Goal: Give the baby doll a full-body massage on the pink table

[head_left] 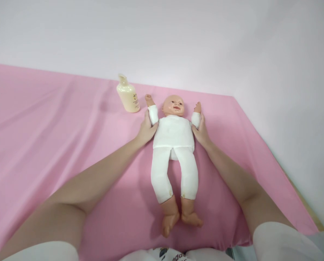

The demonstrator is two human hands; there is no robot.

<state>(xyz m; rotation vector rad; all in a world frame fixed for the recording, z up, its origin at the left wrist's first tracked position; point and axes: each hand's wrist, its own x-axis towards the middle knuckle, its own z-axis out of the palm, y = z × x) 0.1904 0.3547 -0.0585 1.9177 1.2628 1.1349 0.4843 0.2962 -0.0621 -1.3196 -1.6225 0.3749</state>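
A baby doll [173,132] with a white cloth body lies on its back, head away from me and feet toward me. Its bare plastic head, hands and feet show. My left hand [148,128] is closed around the doll's arm on the left side, thumb near the armpit. On the other side my right hand [201,130] wraps the doll's other arm in the same way. Both doll arms point up beside the head. Left of the doll's raised hand stands a cream pump bottle [128,96] with dark print.
A pink sheet [69,119] with soft folds covers the table beneath the doll. Its far edge meets a white wall [162,40], and the right edge slants down toward me. My white shirt [175,255] shows at the near edge.
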